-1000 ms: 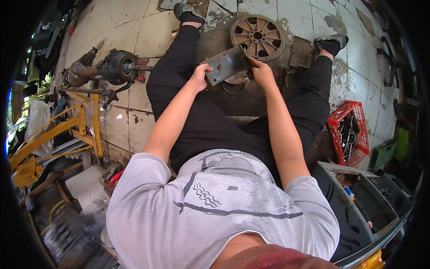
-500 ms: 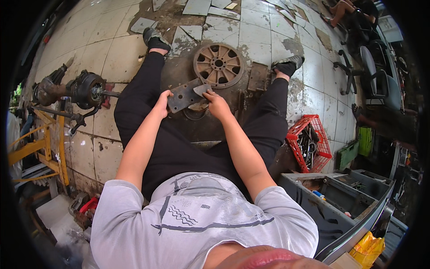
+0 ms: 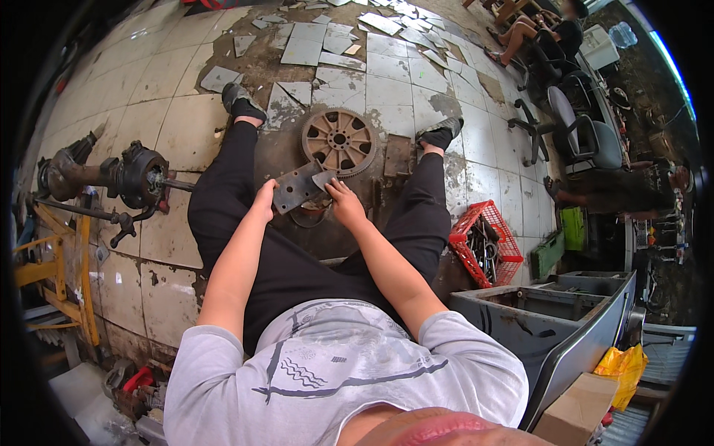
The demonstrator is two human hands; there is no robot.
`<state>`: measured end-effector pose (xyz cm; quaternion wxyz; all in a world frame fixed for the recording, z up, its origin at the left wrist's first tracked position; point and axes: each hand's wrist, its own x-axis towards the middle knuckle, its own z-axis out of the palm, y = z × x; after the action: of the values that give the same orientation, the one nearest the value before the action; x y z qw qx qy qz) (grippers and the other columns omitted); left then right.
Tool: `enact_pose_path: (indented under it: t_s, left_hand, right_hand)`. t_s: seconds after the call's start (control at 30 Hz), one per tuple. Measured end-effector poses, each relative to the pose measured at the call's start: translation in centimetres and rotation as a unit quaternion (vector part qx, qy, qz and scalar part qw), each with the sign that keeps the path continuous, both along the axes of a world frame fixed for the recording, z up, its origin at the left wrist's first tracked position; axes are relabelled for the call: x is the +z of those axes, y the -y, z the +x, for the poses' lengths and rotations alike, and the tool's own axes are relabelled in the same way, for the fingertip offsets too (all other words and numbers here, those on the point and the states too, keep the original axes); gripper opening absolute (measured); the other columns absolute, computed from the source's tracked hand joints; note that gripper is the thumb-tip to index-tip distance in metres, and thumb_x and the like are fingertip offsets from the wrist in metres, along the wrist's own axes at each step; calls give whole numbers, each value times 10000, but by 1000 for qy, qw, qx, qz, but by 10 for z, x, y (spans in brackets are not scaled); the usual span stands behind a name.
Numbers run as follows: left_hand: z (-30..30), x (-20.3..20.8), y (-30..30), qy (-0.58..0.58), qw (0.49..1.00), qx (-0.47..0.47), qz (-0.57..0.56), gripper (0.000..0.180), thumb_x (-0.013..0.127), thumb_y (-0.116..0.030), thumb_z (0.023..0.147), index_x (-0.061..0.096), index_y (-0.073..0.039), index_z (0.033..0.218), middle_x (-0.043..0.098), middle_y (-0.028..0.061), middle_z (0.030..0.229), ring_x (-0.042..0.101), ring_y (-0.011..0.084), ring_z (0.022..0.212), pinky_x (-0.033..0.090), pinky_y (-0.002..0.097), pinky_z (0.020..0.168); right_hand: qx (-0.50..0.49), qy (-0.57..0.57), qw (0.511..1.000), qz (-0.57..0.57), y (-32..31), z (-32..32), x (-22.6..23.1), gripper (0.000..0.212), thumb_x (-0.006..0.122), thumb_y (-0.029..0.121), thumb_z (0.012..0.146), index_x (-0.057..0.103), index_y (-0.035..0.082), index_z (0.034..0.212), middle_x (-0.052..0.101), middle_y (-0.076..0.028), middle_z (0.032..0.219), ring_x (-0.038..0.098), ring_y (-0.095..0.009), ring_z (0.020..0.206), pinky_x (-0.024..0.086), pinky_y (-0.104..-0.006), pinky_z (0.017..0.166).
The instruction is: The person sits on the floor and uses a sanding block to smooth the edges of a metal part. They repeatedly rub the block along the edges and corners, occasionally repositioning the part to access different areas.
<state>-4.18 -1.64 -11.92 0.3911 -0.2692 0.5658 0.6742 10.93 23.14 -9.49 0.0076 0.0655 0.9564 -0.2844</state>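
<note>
A dark metal plate with several holes (image 3: 294, 190) is tilted between my legs, just in front of a rusty toothed flywheel (image 3: 355, 157) lying on the floor. My left hand (image 3: 265, 201) grips the plate's left edge. At its right end, my right hand (image 3: 346, 205) pinches a small flat grey piece (image 3: 322, 179) against the plate's face. What that grey piece is, I cannot make out. Below the plate a round metal part (image 3: 311, 217) shows partly, the rest hidden by the plate.
Another rusty plate (image 3: 399, 155) lies right of the flywheel. A red crate (image 3: 509, 241) of tools stands by my right knee, with a grey metal cabinet (image 3: 491, 314) nearer. An axle assembly (image 3: 97, 178) is at left. Broken tiles (image 3: 303, 46) lie ahead; a person sits far right.
The view has tilted, showing more floor ahead and more of the seated person. Both hands still hold the plate and grey piece, the piece now nearer the plate's upper right corner.
</note>
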Motion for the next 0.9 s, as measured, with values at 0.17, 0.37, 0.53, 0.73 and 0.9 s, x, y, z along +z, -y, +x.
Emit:
enact_pose_path:
  t_s: [0.17,0.37,0.53,0.73,0.9]
  left_hand:
    - [-1,-6,-4,4,1000,9,28,302,657,-335,916,668,-97,1101,697,90,1107,705,264,966,595,495,819]
    - [-20,-28,-6,-39,999,23,18,359,667,-321,907,684,-44,1135,705,140,1147,704,302,1000,577,496,864]
    - [-9,-25,-25,11,998,7,66,372,642,-304,915,654,-37,1175,704,147,1149,726,318,1022,586,518,858]
    - [-29,-26,-22,-25,998,27,43,422,644,-272,908,623,-5,1235,691,148,1199,722,332,1024,597,514,825]
    - [8,-17,-45,-7,999,18,32,508,661,-263,901,619,52,1298,695,170,1212,731,328,1013,601,515,834]
  right_hand:
    - [11,-37,997,73,13,13,15,642,602,20,939,625,172,1563,493,-85,1734,409,-352,1629,397,-573,1284]
    - [64,69,984,154,29,15,15,638,604,78,967,604,208,1591,434,-19,1780,352,-301,1668,350,-587,1309]
    - [49,125,975,179,27,26,8,636,627,114,969,608,238,1593,410,20,1797,330,-281,1680,335,-594,1310]
    - [62,136,971,186,31,0,20,634,631,134,937,658,267,1557,457,42,1771,374,-287,1659,388,-531,1293]
    - [80,175,966,170,7,20,-4,619,623,106,902,716,255,1496,594,-12,1661,484,-365,1579,487,-447,1230]
